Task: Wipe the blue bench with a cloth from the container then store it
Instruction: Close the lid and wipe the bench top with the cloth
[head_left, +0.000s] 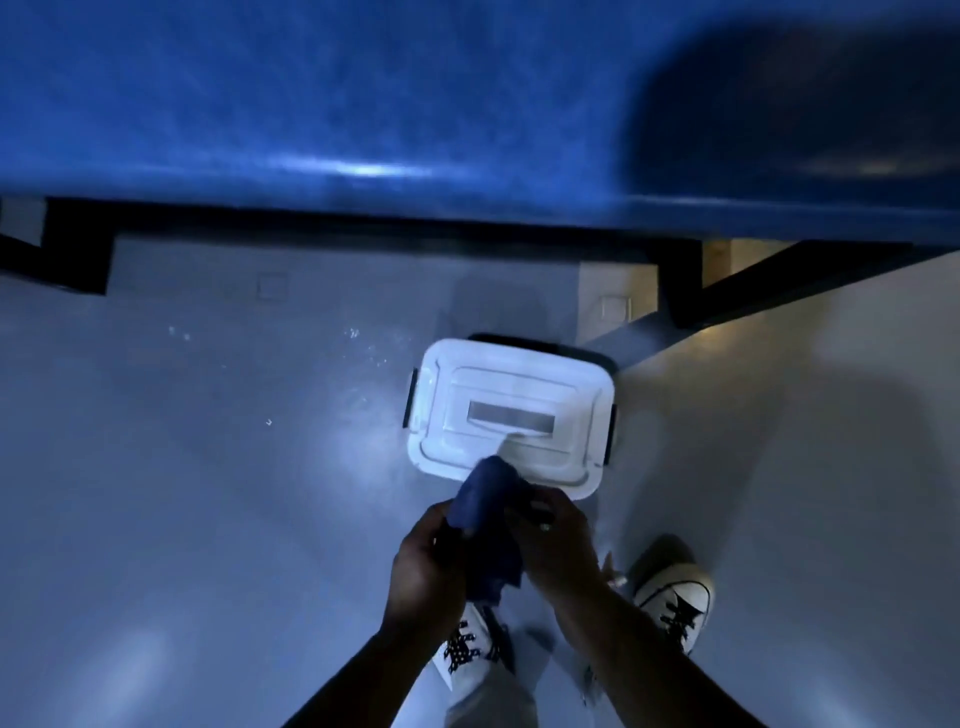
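Note:
The blue bench (363, 104) fills the top of the view, glossy with a light streak near its front edge. Below it on the grey floor sits a white container (524, 395) with its lid on and dark side clips. Just in front of the container, both hands hold a dark blue cloth (485, 512) bunched between them. My left hand (426, 566) grips its left side and my right hand (558, 540) grips its right side. The cloth hangs down between the palms, over the container's near edge.
Black bench legs (680, 296) stand behind the container to the right and at the far left (78, 260). My two white sneakers (675, 597) are on the floor below the hands. Small wet specks dot the floor (208, 467) left of the container.

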